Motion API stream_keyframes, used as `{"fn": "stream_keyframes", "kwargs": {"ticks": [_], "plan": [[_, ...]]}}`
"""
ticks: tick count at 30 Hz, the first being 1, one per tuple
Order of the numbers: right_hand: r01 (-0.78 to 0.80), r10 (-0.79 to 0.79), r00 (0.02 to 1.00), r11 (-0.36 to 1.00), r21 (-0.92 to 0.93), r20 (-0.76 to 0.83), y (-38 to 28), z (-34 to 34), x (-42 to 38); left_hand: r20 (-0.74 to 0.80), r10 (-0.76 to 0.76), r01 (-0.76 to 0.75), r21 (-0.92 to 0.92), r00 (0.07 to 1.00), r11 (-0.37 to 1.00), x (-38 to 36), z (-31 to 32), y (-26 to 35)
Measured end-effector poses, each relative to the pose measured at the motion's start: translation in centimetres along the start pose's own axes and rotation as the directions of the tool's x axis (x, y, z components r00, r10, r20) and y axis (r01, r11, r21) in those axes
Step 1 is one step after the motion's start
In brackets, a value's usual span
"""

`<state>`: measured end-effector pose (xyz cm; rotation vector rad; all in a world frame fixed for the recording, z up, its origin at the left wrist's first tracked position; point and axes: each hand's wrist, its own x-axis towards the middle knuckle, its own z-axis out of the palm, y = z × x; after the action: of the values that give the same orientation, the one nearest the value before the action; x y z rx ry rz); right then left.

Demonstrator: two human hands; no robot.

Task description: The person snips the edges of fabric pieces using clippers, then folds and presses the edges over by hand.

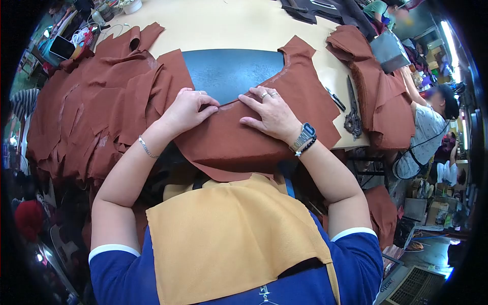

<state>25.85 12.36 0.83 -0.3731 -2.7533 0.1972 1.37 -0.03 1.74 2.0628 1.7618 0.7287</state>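
A rust-brown cut fabric piece [305, 91] lies over a dark blue board [229, 68] on the table and hangs over the near edge. My left hand [190, 109] pinches the fabric's upper edge between thumb and fingers, left of centre. Just to the right, my right hand [272, 112] rests on the same piece, fingers spread, its index and middle fingertips at the curved edge and its thumb pointing left. Rings show on both hands. A yellow apron [229, 234] covers my front.
Rust fabric piles lie at the left [101, 107] and right [376, 96]. Large scissors [352, 114] and a small cutter [335, 99] sit right of the board. Dark cloth [328, 10] is at the back. A person [427, 127] sits at the right, one arm by a metal box [390, 51].
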Motion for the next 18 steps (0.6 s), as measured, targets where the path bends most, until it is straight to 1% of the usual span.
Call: {"fn": "stream_keyframes", "kwargs": {"ticks": [1, 4, 7, 8, 11, 14, 17, 18], "plan": [[-0.005, 0.005, 1.000, 1.000, -0.020, 0.020, -0.2, -0.2, 0.0, 0.012, 0.007, -0.008, 0.042, 1.000, 0.999, -0.2, -0.1, 0.1], [-0.022, 0.026, 0.998, 0.998, -0.065, 0.059, -0.5, -0.3, 0.2, -0.023, 0.088, -0.082, 0.207, 0.996, 0.975, -0.6, 0.1, 0.2], [-0.010, 0.015, 0.998, 0.996, -0.090, 0.062, -0.9, -0.2, 0.4, -0.068, 0.219, -0.182, 0.352, 0.973, 0.918, -0.8, 0.8, -0.1], [0.001, 0.005, 0.998, 0.995, -0.096, 0.058, -1.0, 0.0, 0.5, -0.074, 0.225, -0.182, 0.372, 0.972, 0.910, -0.8, 1.0, -0.1], [-0.083, 0.081, 0.992, 0.996, 0.014, 0.097, -1.6, 0.6, 0.6, -0.091, 0.230, -0.175, 0.406, 0.969, 0.897, -1.1, 1.1, 0.1], [-0.071, 0.078, 0.988, 0.996, -0.063, 0.130, -2.9, -0.2, 0.8, -0.090, 0.213, -0.161, 0.397, 0.973, 0.903, -1.3, 1.1, 0.2], [0.030, -0.021, 0.998, 0.985, -0.170, 0.055, -3.1, -0.3, 0.8, -0.056, 0.187, -0.150, 0.398, 0.981, 0.905, -1.3, 1.0, 0.2], [0.013, -0.001, 0.997, 0.989, -0.147, 0.080, -3.1, -0.2, 0.9, -0.048, 0.186, -0.151, 0.400, 0.981, 0.904, -1.3, 1.0, 0.2]]}}
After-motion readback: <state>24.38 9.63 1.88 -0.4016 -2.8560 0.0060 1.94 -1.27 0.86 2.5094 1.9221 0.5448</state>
